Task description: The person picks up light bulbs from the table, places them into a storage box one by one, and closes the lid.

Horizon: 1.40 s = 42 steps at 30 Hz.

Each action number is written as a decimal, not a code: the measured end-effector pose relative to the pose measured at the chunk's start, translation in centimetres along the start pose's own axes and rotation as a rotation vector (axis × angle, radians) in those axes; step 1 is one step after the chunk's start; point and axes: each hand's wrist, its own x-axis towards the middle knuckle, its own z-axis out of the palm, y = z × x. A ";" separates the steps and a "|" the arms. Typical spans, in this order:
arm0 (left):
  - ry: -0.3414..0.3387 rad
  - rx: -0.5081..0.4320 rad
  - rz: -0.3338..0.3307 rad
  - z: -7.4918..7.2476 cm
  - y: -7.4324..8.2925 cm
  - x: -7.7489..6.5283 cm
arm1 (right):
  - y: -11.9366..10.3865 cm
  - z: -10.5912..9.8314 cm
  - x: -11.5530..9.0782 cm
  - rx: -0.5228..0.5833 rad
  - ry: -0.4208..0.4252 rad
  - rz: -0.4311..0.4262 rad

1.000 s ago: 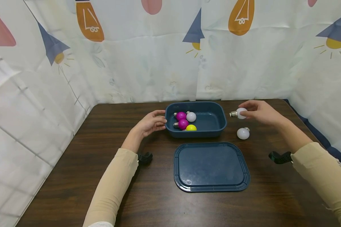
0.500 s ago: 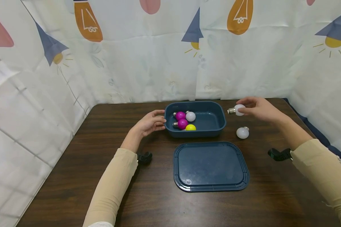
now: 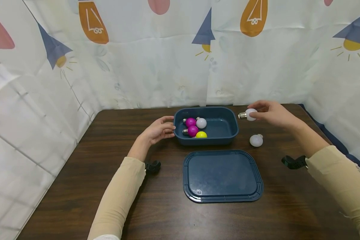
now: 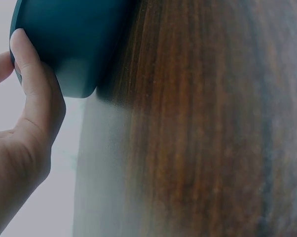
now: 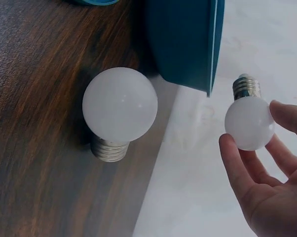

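At the left end of the dark blue box point(image 3: 225, 142), the left hand point(image 3: 157, 130) rests its fingertips against the rim and outer wall. The left wrist view shows fingers point(image 4: 30, 64) on that wall point(image 4: 79, 44). To the right of the box, the right hand point(image 3: 271, 113) holds a white light bulb point(image 3: 251, 114) above the table, its metal screw base pointing left towards the box. The right wrist view shows the fingertips around the round part of this bulb point(image 5: 249, 123). A second white bulb point(image 3: 256, 140) lies on the table below the right hand.
Inside the box lie magenta bulbs point(image 3: 193, 130), a white bulb point(image 3: 201, 123) and a yellow bulb point(image 3: 201, 134), all towards its left side. A dark blue lid point(image 3: 223, 176) lies flat in front of the box on the brown wooden table point(image 3: 156, 206). A printed curtain point(image 3: 168, 66) hangs behind.
The right hand has carried its white bulb slightly left and away from the person, nearer the box's right end. The left hand, the box and the lid stay in place.
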 end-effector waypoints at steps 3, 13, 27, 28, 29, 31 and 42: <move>-0.002 0.000 0.002 -0.1 0.0 0.0 | -0.5 0.0 0.1 0.006 -0.006 -0.006; -0.005 -0.007 0.010 0.0 0.0 -0.1 | -1.2 0.3 0.7 0.001 -0.011 -0.019; -0.011 -0.004 0.018 -0.1 -0.1 0.0 | -2.3 1.2 1.4 0.021 -0.023 -0.089; -0.012 -0.005 0.019 -0.1 -0.1 -0.1 | -2.3 1.3 1.4 0.025 -0.026 -0.091; -0.013 -0.004 0.019 -0.1 -0.1 -0.1 | -2.4 1.4 1.5 0.030 -0.028 -0.091; -0.015 -0.003 0.021 -0.1 -0.1 -0.1 | -2.6 1.5 1.6 0.036 -0.031 -0.093; -0.022 0.005 0.030 -0.3 -0.3 0.0 | -3.3 2.2 2.3 0.060 -0.037 -0.117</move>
